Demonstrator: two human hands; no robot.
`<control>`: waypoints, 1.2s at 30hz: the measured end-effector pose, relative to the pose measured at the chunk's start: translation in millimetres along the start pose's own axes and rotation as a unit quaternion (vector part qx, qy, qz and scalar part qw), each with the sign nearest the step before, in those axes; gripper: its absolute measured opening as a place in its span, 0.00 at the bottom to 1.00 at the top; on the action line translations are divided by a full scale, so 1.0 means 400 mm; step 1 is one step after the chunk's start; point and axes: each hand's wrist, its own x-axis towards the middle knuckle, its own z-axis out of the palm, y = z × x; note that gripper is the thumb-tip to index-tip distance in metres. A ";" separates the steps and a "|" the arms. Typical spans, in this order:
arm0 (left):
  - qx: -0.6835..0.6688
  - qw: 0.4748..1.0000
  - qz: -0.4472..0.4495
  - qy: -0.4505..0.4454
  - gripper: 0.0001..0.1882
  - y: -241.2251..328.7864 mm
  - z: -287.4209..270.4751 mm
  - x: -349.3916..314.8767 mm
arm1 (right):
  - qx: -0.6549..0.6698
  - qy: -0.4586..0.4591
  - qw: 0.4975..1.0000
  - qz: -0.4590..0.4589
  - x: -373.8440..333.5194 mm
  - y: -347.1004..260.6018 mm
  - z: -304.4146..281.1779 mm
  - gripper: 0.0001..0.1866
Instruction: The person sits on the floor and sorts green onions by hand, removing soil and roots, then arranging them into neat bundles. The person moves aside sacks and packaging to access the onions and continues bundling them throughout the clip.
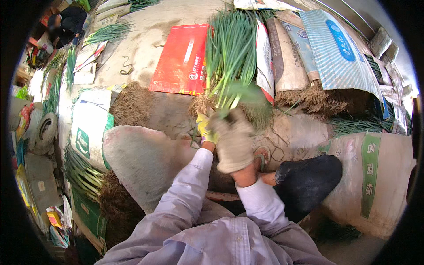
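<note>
In front of me lies a bunch of green onions (234, 53), leaves pointing away and pale stalks and roots toward me. My right hand (232, 143), in a thick beige work glove, is closed at the near end of the bunch around a few green onions, smeared by motion. A blurred green leaf sweeps to the right just above it. Beside it and partly behind it, my left hand (206, 130) in a yellow patterned glove has its fingers curled; what they hold is hidden. Brown roots (201, 105) show just beyond the gloves.
Left of the bunch lies a red sack (182, 59). At right are a blue-striped sack (338, 53) and brown sacks over rooted bunches. More green onions (81, 174) and roots (130, 106) lie left. A large pale sack (371, 176) stands right. Another person (70, 24) crouches far left.
</note>
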 end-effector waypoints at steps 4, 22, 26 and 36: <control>-0.263 0.943 -0.193 -0.058 0.19 -0.062 -0.014 0.067 | 0.242 0.210 0.947 -0.028 0.128 0.085 -0.179 0.10; -0.167 0.982 0.053 -0.066 0.20 0.116 -0.130 0.047 | 0.194 -0.170 0.944 0.204 0.153 0.208 -0.066 0.18; -0.149 0.984 0.055 -0.084 0.17 0.115 -0.142 0.030 | 0.105 -0.256 0.925 0.261 0.175 0.223 -0.037 0.13; -0.168 0.974 0.075 -0.133 0.31 0.114 -0.137 -0.003 | 0.159 -0.293 0.912 0.239 0.208 0.326 -0.021 0.20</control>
